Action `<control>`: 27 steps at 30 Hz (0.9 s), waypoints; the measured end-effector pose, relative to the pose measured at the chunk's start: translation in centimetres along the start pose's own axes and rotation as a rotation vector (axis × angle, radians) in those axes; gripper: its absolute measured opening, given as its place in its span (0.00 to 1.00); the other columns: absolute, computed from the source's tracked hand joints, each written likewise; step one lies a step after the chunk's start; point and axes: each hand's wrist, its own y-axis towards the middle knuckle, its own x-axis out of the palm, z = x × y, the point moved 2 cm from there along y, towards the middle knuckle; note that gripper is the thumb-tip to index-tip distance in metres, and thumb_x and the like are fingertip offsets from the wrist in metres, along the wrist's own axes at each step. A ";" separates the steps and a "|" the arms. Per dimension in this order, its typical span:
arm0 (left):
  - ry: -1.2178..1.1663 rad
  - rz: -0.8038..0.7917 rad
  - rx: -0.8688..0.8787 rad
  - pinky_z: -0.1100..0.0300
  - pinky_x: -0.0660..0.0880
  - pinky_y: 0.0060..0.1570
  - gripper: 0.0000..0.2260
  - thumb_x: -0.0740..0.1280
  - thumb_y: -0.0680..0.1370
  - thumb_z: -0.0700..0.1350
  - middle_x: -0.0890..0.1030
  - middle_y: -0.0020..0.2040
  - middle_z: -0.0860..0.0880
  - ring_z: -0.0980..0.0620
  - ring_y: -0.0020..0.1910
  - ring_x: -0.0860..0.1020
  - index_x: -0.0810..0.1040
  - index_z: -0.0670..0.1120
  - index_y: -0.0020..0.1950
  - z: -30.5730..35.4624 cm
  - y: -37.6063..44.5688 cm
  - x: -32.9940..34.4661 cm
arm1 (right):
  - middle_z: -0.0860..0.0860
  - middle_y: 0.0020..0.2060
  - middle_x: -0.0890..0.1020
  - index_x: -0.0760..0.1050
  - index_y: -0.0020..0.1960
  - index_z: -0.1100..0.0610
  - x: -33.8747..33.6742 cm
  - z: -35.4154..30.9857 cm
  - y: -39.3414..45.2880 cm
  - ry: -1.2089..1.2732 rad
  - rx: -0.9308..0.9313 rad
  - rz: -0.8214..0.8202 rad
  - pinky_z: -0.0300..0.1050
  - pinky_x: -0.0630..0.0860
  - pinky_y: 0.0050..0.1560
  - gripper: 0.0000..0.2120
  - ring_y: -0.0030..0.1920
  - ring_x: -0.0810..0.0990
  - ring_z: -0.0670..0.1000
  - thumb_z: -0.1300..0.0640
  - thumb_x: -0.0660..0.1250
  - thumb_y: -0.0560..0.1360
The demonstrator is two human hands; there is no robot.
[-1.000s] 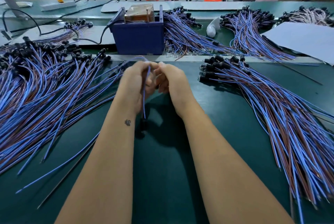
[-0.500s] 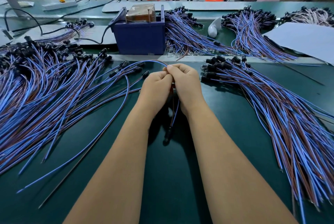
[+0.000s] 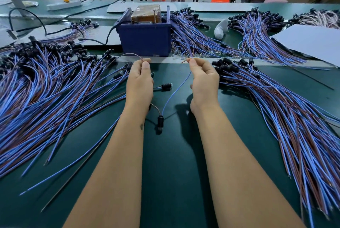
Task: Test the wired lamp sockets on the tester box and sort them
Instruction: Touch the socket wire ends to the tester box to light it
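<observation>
A black lamp socket (image 3: 160, 121) hangs low between my forearms, just above the green table, with a brown and a blue wire running up from it. My left hand (image 3: 140, 80) pinches the brown wire near its free end. My right hand (image 3: 203, 78) pinches the blue wire near its stripped tip. Both hands are held apart in front of the blue tester box (image 3: 145, 39), which has two upright metal pins (image 3: 155, 16) and an amber block inside. Another socket (image 3: 166, 86) lies on the table between my hands.
A large heap of wired sockets (image 3: 46, 89) covers the table on the left, and a second heap (image 3: 294, 117) fans out on the right. More bundles (image 3: 257, 31) lie behind the box, beside a white sheet (image 3: 309, 42) and a white bulb (image 3: 219, 29).
My hands were together in front of the box; they have now spread apart, pulling the two wires of one socket away from each other. The socket now dangles lower between my forearms.
</observation>
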 end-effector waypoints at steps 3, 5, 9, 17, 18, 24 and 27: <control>-0.003 0.051 0.059 0.63 0.66 0.29 0.12 0.55 0.84 0.42 0.68 0.33 0.53 0.57 0.27 0.65 0.75 0.51 0.46 0.3 0.2 -0.4 | 0.46 0.34 0.73 0.76 0.42 0.52 -0.4 -0.3 0.4 0.168 0.028 0.026 0.34 0.62 0.29 0.10 0.25 0.62 0.42 0.61 0.63 0.81; -0.008 0.026 0.067 0.65 0.70 0.29 0.13 0.56 0.83 0.39 0.70 0.33 0.52 0.59 0.27 0.68 0.76 0.49 0.43 0.5 0.2 -0.2 | 0.47 0.32 0.72 0.75 0.44 0.53 -0.6 -0.4 0.6 0.200 0.043 0.025 0.34 0.58 0.24 0.09 0.24 0.61 0.42 0.61 0.62 0.81; 0.103 -0.158 0.123 0.67 0.66 0.27 0.12 0.57 0.82 0.40 0.72 0.30 0.56 0.61 0.25 0.67 0.77 0.50 0.46 0.7 -0.5 1.5 | 0.48 0.28 0.71 0.75 0.45 0.54 -0.3 -0.1 0.7 0.085 0.055 -0.021 0.33 0.60 0.23 0.08 0.24 0.65 0.41 0.60 0.61 0.82; 0.343 -0.123 0.109 0.57 0.69 0.36 0.11 0.59 0.82 0.42 0.76 0.34 0.53 0.51 0.34 0.73 0.76 0.52 0.42 -0.2 -0.7 2.1 | 0.49 0.27 0.73 0.76 0.46 0.59 0.9 0.8 0.2 -0.216 0.027 -0.119 0.38 0.66 0.34 0.06 0.30 0.69 0.46 0.62 0.61 0.80; 0.360 -0.094 0.102 0.59 0.68 0.34 0.10 0.59 0.81 0.42 0.77 0.35 0.53 0.53 0.34 0.73 0.76 0.51 0.43 -0.2 -0.5 1.9 | 0.49 0.27 0.73 0.76 0.46 0.58 1.0 0.8 0.2 -0.231 0.029 -0.123 0.38 0.66 0.34 0.07 0.29 0.69 0.45 0.62 0.61 0.80; 0.267 0.055 0.119 0.67 0.63 0.27 0.10 0.57 0.82 0.43 0.71 0.32 0.54 0.61 0.25 0.67 0.78 0.48 0.50 -0.2 -0.3 1.3 | 0.48 0.30 0.74 0.78 0.50 0.57 1.1 0.8 -0.2 -0.283 -0.011 -0.133 0.34 0.66 0.30 0.07 0.25 0.69 0.39 0.61 0.61 0.80; 0.178 0.116 0.136 0.61 0.67 0.34 0.09 0.58 0.83 0.43 0.73 0.33 0.53 0.57 0.30 0.68 0.78 0.48 0.50 0.0 -0.3 1.0 | 0.49 0.30 0.75 0.77 0.49 0.57 1.4 0.7 -0.6 -0.268 -0.062 -0.117 0.38 0.68 0.34 0.07 0.26 0.71 0.38 0.61 0.60 0.80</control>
